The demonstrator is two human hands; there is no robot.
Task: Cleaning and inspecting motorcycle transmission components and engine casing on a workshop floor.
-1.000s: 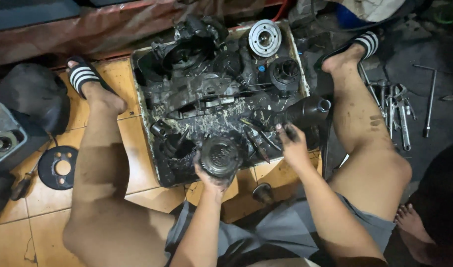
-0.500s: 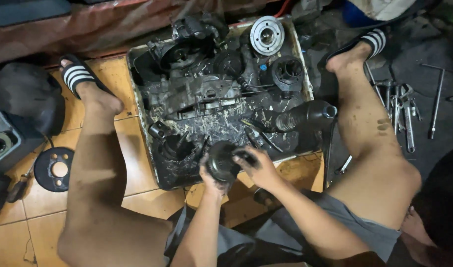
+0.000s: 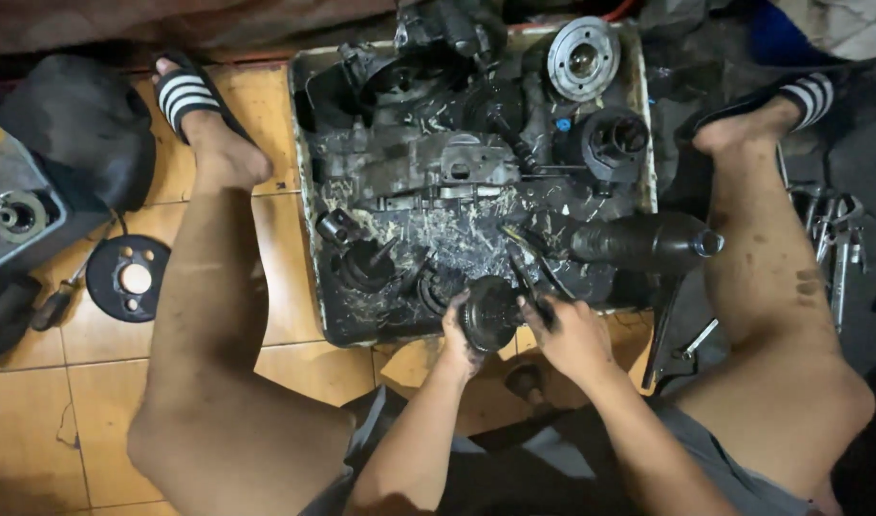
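Already the engine lies in pieces: both hands close on a dark round geared part at the near rim of the greasy tray. The left hand cups its side, the right hand grips opposite. Beyond the grip sit a crankcase, a silver hub and a black cylinder, all loose; reassembly looks far off.

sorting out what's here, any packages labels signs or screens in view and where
No packages, signs or screens show.
Only possible label: a small blue round spot on the dirty tray, among the greasy parts beside the silver round hub; too small to tell what it is.
The hands, left hand and right hand, grip a dark round geared part with no marking visible.
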